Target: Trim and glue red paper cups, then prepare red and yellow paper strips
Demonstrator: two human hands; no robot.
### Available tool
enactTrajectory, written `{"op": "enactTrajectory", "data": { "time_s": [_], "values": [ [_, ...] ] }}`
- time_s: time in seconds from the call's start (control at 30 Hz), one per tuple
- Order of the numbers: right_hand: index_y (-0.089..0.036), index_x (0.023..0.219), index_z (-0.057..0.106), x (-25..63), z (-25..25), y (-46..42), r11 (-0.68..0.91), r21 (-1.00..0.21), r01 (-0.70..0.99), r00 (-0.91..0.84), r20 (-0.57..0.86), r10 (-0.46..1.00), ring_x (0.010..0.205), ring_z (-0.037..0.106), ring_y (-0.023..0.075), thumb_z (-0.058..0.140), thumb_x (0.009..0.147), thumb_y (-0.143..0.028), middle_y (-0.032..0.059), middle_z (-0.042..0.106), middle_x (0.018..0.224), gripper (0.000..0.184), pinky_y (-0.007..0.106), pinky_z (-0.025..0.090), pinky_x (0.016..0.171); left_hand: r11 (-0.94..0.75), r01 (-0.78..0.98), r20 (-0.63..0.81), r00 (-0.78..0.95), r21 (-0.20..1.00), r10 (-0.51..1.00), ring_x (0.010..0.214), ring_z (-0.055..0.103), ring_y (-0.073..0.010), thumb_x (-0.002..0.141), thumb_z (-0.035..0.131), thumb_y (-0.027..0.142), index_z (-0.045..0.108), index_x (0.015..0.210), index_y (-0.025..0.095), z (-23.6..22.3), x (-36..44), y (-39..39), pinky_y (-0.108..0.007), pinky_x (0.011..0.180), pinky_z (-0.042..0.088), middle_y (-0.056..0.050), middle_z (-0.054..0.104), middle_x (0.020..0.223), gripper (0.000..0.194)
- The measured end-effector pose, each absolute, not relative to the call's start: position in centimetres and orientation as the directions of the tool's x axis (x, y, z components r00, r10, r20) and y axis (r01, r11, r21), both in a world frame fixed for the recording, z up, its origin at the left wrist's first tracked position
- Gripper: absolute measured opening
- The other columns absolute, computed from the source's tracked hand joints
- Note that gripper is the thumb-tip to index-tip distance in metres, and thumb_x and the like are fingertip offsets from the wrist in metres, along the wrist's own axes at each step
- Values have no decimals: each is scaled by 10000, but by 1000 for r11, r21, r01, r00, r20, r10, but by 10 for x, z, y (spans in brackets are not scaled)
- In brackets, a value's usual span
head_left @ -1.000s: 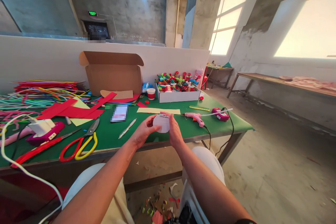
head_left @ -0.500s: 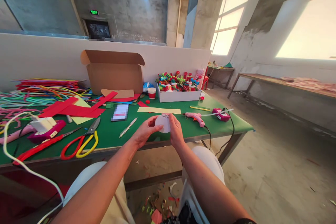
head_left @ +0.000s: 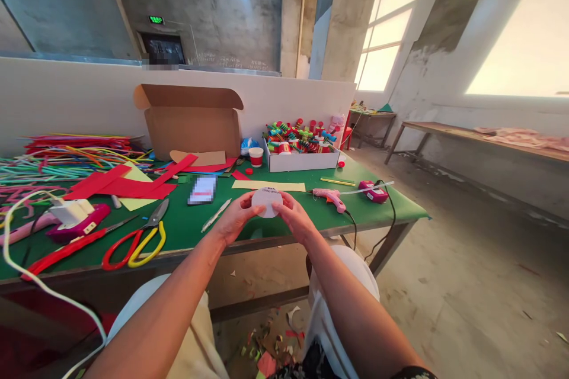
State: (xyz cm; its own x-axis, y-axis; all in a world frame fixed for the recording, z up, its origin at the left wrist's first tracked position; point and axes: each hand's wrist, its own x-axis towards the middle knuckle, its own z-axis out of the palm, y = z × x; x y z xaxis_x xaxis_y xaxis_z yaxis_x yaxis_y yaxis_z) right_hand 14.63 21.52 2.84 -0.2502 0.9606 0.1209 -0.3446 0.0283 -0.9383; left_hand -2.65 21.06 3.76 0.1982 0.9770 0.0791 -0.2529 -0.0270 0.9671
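A round white disc [head_left: 267, 204] with dark printed lettering along its upper edge is held up over the front edge of the green table [head_left: 284, 235]. My left hand [head_left: 239, 217] pinches its left side, thumb on the face turned to me. On the right side my right hand [head_left: 294, 217] grips it the same way. What lies behind the disc is hidden. A white pen [head_left: 216, 215] is on the table just left of my left hand. Beyond the disc lies a pale yellow paper strip [head_left: 269, 186]. To the right of my right hand rests a pink glue gun [head_left: 329, 198].
Scissors [head_left: 153, 222], a red-handled knife [head_left: 66, 253], red paper strips [head_left: 133, 189] and a phone [head_left: 202, 189] lie leftward. At the back stand a brown cardboard box [head_left: 191, 124], a paper cup [head_left: 256, 157] and a white box [head_left: 304, 161] of colourful figures. Black cables hang off the right side.
The disc has turned in my fingers, so its lettering now looks upside down, and it has shifted slightly left and up. My right hand has moved from its upper right edge to its side.
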Motion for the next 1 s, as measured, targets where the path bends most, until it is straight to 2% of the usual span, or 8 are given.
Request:
{"op": "enactTrajectory", "data": {
  "time_s": [0.17,0.27,0.33,0.43,0.5,0.63,0.77,1.0],
  "values": [
    [-227,1089,676,144,25,215,33,-934,-356,-242,126,962,978,670,207,858,624,-450,47,736,1012,547,320,507,895,-12,-255,74,234,967,969,1133,621,-313,591,875,384,703,1114,158,35,-27,211,-412,977,458,-116,733,1125,596],
    [-267,1200,643,147,25,215,59,-951,-303,-261,142,955,972,664,201,836,654,-491,43,712,1079,621,329,519,889,-11,-264,78,245,965,966,1111,627,-306,593,866,388,701,1122,157,34,-28,211,-400,959,463,-114,733,1116,600],
    [-296,1299,597,152,26,215,147,-963,-225,-285,209,936,1071,639,222,823,670,-517,57,665,1217,704,352,517,924,-10,-261,79,256,965,963,1082,635,-303,592,855,403,702,1111,151,35,-29,212,-393,935,471,-118,733,1106,597],
    [-323,1413,515,160,28,216,344,-935,-84,-356,351,866,1286,520,282,833,655,-554,79,520,1444,853,392,499,986,10,-212,61,327,977,943,1049,643,-292,603,832,423,702,1102,145,37,-34,212,-386,910,481,-119,732,1104,586],
    [-320,1450,478,165,29,216,501,-865,37,-417,442,794,1348,461,310,853,635,-556,91,466,1499,928,428,479,1022,15,-138,38,375,990,926,1048,643,-293,606,823,419,698,1115,147,39,-38,212,-391,907,487,-115,732,1101,591],
    [-272,1459,468,167,28,215,727,-607,322,-486,552,677,1313,497,319,864,676,-468,127,555,1411,899,499,405,1099,-11,12,6,349,1000,937,1082,640,-309,585,828,390,674,1149,162,42,-45,213,-420,927,497,-104,733,1117,628],
    [-247,1461,443,161,27,211,733,-456,505,-481,557,677,1270,525,327,889,659,-387,147,568,1370,928,520,435,1068,-31,101,4,256,994,967,1107,639,-320,561,834,409,654,1165,166,39,-47,215,-441,942,509,-105,729,1126,675],
    [-182,1392,478,151,31,204,731,-309,608,-509,554,658,1174,554,329,897,638,-299,160,574,1294,870,514,498,986,-110,191,66,226,975,972,1015,662,-293,562,808,399,662,1138,174,33,-43,217,-422,888,530,-90,734,1066,636]
  ]
}}
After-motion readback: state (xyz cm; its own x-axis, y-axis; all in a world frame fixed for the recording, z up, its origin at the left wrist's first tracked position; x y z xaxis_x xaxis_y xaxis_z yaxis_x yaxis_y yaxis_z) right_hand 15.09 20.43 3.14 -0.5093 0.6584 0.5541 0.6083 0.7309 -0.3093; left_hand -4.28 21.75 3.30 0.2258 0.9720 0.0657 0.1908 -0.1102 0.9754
